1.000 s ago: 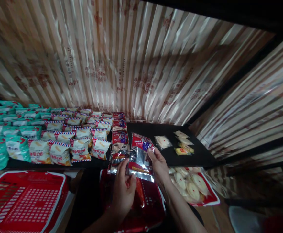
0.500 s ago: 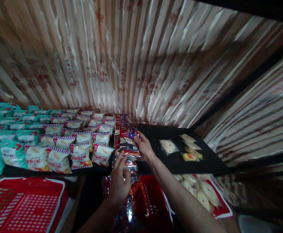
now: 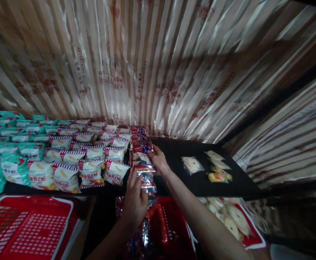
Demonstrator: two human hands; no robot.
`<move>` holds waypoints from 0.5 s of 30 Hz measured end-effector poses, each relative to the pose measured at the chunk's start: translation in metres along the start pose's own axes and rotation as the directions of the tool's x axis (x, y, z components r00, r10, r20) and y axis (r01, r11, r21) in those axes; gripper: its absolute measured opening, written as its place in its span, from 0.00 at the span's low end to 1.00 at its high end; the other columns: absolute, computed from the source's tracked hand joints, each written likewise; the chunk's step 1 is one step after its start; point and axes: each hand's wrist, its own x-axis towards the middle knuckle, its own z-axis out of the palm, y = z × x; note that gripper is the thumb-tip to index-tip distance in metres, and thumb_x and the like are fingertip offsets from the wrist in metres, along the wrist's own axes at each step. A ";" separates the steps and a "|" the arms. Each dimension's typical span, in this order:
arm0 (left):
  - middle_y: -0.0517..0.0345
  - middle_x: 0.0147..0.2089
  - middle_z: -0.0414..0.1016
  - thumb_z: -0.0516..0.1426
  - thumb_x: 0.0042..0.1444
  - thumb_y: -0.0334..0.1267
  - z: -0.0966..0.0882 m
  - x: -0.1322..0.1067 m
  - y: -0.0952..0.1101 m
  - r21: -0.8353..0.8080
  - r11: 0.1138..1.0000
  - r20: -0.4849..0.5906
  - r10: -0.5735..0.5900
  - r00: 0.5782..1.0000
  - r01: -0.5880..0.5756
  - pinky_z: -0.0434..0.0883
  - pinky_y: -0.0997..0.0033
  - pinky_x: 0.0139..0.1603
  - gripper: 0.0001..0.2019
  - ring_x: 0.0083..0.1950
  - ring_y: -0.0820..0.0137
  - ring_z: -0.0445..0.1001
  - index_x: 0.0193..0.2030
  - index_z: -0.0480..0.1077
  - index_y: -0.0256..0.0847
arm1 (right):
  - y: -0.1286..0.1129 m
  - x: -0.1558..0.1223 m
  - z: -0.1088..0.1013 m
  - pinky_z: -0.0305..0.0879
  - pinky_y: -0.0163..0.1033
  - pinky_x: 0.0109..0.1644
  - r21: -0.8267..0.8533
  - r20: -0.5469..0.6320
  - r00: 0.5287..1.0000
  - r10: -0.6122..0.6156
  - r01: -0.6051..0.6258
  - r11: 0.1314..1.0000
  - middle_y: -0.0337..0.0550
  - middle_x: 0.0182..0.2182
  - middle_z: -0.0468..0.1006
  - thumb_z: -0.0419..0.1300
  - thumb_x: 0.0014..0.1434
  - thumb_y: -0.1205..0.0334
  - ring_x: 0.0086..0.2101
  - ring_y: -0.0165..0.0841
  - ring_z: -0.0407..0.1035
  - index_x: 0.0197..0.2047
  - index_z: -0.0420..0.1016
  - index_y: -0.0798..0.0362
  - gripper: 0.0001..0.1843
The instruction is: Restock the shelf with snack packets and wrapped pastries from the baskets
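Note:
My right hand (image 3: 158, 160) reaches onto the black shelf (image 3: 195, 180) and pinches the right edge of a red and silver snack packet (image 3: 141, 154) lying in a column of the same packets. My left hand (image 3: 135, 199) sits at the shelf's front edge with its fingers closed on the lower silver packet (image 3: 148, 183) of that column. More of these packets run back toward the striped wall. Below my hands stands a red basket (image 3: 163, 227) with shiny packets in it.
Rows of white, striped snack bags (image 3: 90, 173) and teal bags (image 3: 14, 168) fill the shelf's left part. A few small clear-wrapped pastries (image 3: 192, 164) lie at the right. A red basket (image 3: 25, 224) stands lower left, a bag of round biscuits (image 3: 233, 220) lower right.
My right hand has carried a red and silver packet from in front of the shelf onto the packet column. My left hand has followed up to the shelf's front edge.

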 end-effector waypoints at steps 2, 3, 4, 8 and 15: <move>0.42 0.65 0.57 0.48 0.56 0.27 0.002 0.000 -0.003 0.002 1.000 -0.006 -0.001 1.000 0.001 0.60 0.49 0.63 0.20 0.68 0.59 0.51 0.56 0.62 0.36 | 0.005 0.005 0.000 0.68 0.36 0.31 -0.106 0.000 1.000 -0.028 0.028 0.994 0.36 0.26 0.78 0.58 0.50 0.61 0.26 0.31 0.72 0.54 0.66 0.53 0.26; 0.43 0.65 0.57 0.48 0.56 0.27 0.002 0.000 -0.004 0.002 1.000 -0.014 -0.001 1.000 0.001 0.60 0.49 0.63 0.21 0.68 0.59 0.51 0.57 0.62 0.36 | 0.007 0.007 -0.001 0.68 0.36 0.33 -0.178 -0.003 0.999 -0.045 0.043 0.983 0.36 0.27 0.78 0.58 0.51 0.61 0.27 0.31 0.72 0.55 0.66 0.53 0.26; 0.43 0.65 0.57 0.47 0.56 0.27 0.002 0.000 -0.004 0.001 1.000 -0.021 0.004 1.000 -0.004 0.59 0.49 0.64 0.21 0.68 0.59 0.51 0.57 0.61 0.36 | 0.009 0.010 -0.002 0.68 0.37 0.34 -0.257 -0.009 0.998 -0.063 0.059 0.965 0.37 0.29 0.79 0.58 0.51 0.60 0.28 0.31 0.73 0.56 0.65 0.52 0.27; 0.42 0.66 0.55 0.47 0.57 0.27 0.003 0.000 -0.005 0.015 0.999 -0.027 0.045 0.999 -0.045 0.59 0.50 0.64 0.22 0.69 0.59 0.49 0.59 0.58 0.35 | 0.008 0.013 -0.004 0.67 0.38 0.41 -0.554 -0.023 0.990 -0.139 0.103 0.826 0.41 0.36 0.80 0.57 0.53 0.61 0.35 0.33 0.74 0.60 0.61 0.51 0.30; 0.40 0.64 0.59 0.47 0.56 0.28 0.009 0.000 -0.013 0.017 1.000 -0.044 0.014 0.999 -0.014 0.60 0.47 0.63 0.21 0.68 0.58 0.52 0.58 0.60 0.35 | -0.008 0.004 0.003 0.65 0.41 0.47 -0.800 0.021 0.988 -0.152 0.108 0.590 0.45 0.44 0.78 0.53 0.56 0.60 0.44 0.38 0.71 0.54 0.70 0.49 0.22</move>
